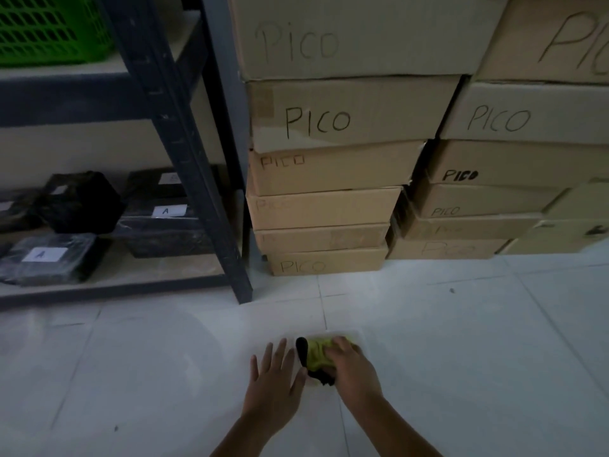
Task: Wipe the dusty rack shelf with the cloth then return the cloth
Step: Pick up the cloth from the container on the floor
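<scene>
A: Where is the cloth [317, 355]?

B: On the white floor [461, 341], near the bottom middle; it is yellow-green with a black part at its left and near edges; the right hand [354, 367] lies on its right side, fingers curled into the fabric, gripping it.

A: And the other hand?

B: The left hand [275, 387] is just left of the cloth, flat and open, fingers spread; its thumb sits close to the black edge, though I cannot tell if it touches.

A: What is hard to see?

B: The right hand covers part of the cloth; the light is dim; farther off, the rack [184, 143] is cut by the left edge, and the stacked boxes [329, 166] by the top and right.
</scene>
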